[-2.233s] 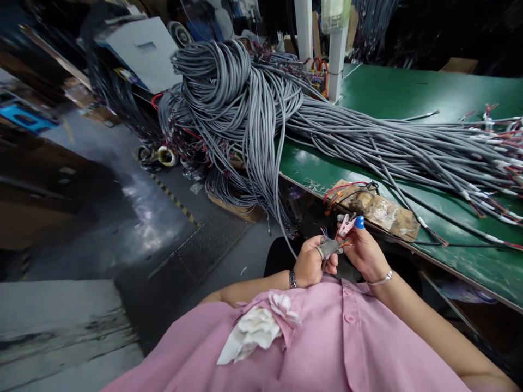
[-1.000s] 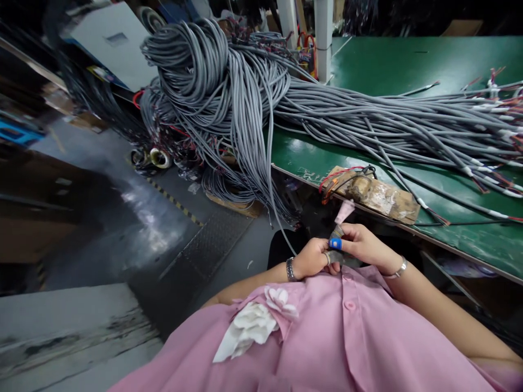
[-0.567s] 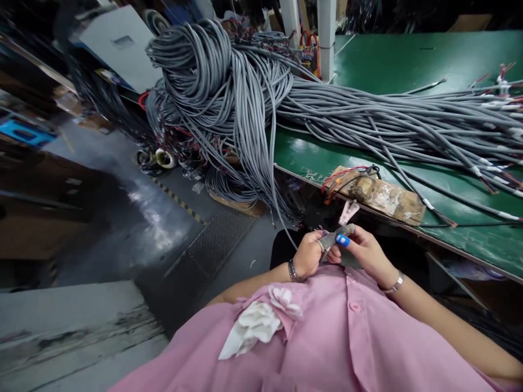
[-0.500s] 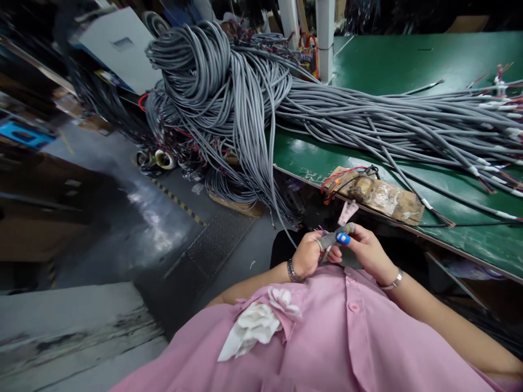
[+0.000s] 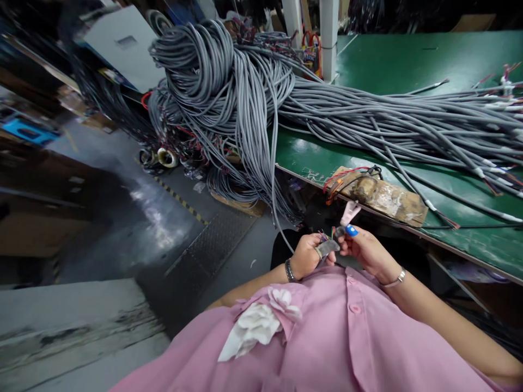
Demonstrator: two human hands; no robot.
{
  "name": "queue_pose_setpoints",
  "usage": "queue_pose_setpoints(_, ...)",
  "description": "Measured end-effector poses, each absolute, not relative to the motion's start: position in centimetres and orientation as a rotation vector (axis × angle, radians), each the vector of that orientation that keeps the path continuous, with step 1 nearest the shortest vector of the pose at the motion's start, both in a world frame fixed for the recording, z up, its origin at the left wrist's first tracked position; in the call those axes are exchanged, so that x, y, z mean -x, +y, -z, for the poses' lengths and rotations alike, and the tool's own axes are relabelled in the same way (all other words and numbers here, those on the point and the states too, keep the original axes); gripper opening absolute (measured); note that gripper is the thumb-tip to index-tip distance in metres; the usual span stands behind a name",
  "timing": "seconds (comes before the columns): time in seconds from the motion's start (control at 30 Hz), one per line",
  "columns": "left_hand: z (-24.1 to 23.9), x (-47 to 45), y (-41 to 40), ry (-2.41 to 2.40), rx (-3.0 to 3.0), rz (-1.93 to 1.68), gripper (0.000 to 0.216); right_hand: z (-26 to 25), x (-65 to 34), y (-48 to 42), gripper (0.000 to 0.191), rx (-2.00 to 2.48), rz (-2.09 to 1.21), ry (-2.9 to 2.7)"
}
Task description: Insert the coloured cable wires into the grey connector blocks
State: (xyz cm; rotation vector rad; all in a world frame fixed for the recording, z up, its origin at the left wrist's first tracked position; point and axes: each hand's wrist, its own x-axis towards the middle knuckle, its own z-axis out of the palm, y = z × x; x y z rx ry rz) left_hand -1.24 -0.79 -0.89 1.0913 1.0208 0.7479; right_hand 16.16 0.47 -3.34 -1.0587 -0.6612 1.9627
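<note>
Just in front of the pink shirt, my left hand (image 5: 307, 258) is closed around the end of a grey cable (image 5: 287, 243). Thin coloured wires (image 5: 323, 236) fan out above its fingers. A grey wrap (image 5: 328, 248) covers the left thumb. Close on the right, my right hand (image 5: 368, 251) has its fingertips pinched together, with a grey wrap on one finger and a blue cover (image 5: 351, 231) on the thumb. Green and orange wires stand between the hands; whether the right fingers grip them is hidden. A pale pink clip-like piece (image 5: 350, 212) sits just beyond the right fingertips.
A large coil of grey cables (image 5: 196, 60) hangs over the green table's (image 5: 302, 149) left end, its strands stretching right. At the near edge lies a taped board (image 5: 379, 196) with red and black leads. A white post (image 5: 328, 43) rises behind. Left is floor with striped tape (image 5: 180, 201).
My right fingers have drawn slightly right, away from the left thumb, opening a small gap where coloured wires now show. The left hand stays nearly in place, and the view has shifted slightly.
</note>
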Motion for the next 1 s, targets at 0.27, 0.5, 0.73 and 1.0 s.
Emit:
queue_pose_setpoints(0.27, 1.9, 1.0, -1.2, 1.11, -1.299, -0.76, 0.032, 1.9, -15.9, 0.4, 0.031, 1.25, -1.818, -1.1)
queue_pose_setpoints(0.5, 1.9, 1.1, -1.2, 1.103, -1.158, -0.764, 0.035, 2.2, -16.1, 0.1, 0.027, 1.176, -1.805, -1.101)
queue_pose_setpoints(0.73, 1.8, 0.9, -1.0, 1.15, -0.849, -0.837, 0.043, 2.7, -15.9, -0.3, 0.026, 1.211, -1.787, -0.971)
queue_pose_setpoints(1.0, 1.9, 1.0, -0.9, 1.008, -1.048, -0.668, 0.043, 2.3, -15.2, 0.1, 0.027, 1.17, -1.767, -0.951)
